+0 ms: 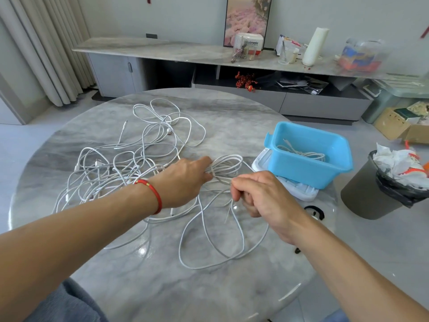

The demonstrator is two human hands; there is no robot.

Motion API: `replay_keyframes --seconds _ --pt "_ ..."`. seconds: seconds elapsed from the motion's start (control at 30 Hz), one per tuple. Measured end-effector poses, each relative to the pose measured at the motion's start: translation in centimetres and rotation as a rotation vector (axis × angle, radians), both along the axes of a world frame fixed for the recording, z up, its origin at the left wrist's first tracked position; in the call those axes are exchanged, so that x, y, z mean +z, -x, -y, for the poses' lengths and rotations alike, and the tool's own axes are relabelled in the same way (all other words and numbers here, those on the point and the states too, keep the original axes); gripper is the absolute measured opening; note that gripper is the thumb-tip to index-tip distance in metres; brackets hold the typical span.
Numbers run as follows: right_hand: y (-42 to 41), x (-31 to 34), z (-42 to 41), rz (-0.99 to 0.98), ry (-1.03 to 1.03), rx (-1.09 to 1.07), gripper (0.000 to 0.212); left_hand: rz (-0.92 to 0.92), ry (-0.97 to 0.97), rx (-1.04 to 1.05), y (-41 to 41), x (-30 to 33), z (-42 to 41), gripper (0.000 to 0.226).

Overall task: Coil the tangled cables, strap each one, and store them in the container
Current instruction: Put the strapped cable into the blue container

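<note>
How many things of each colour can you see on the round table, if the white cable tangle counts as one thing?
White: 3 (cable tangle, coiled cable that the left hand grips and the right hand pinches, lid under the container)
Blue: 1 (container, a cable already inside)
Black: 1 (strap)
Total: 5

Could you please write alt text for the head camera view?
A person's left hand grips a coiled white cable while the right hand pinches its strap, above a marble table strewn with tangled cables. A blue container beside them holds one coil.
</note>
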State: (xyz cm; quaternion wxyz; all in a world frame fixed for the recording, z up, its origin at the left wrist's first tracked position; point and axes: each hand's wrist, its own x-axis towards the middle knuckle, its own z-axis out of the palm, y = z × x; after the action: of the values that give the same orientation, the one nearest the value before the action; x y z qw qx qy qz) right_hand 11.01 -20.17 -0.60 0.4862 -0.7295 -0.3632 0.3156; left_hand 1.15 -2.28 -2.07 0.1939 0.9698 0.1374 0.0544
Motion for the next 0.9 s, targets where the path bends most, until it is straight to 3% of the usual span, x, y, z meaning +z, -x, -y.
replay_keyframes --seconds 0.07,0.13,0.2,0.27,0.47,0.57,0.73,0.9 --pt "-0.8 0.1 0.3 0.142 0.05 -0.026 0.035 -0.02 0.118 0.05 -0.2 0.2 0.2 0.026" --pt "-1.7 0.3 0.7 0.308 0.104 -0.066 0.035 -0.011 0.379 0.099 -0.7 0.7 0.8 0.035" --pt "-2.8 0.6 1.2 0.399 0.142 -0.143 0.034 0.096 0.637 0.119 -1.9 1.4 1.7 0.036" --pt "-4.4 0.9 1.7 0.425 0.14 -0.28 0.03 0.178 0.729 0.101 -3.9 2.5 2.5 0.035" --pt "-10.3 1.8 4.1 0.563 0.144 -0.678 0.024 0.191 0.377 -0.059 -14.4 7.0 5.7 0.031" --pt "-13.7 2.0 5.5 0.616 0.131 -0.837 0.022 0.107 0.168 -0.148 -20.1 8.4 7.4 0.027" --pt "-16.5 0.0 6.3 0.641 0.333 -0.884 0.024 0.012 -0.023 -0.174 -25.7 6.5 8.3 0.022" --pt "-17.5 -0.4 6.5 0.579 0.409 -0.85 0.029 -0.056 0.012 -0.196 -27.7 3.8 7.8 0.026"
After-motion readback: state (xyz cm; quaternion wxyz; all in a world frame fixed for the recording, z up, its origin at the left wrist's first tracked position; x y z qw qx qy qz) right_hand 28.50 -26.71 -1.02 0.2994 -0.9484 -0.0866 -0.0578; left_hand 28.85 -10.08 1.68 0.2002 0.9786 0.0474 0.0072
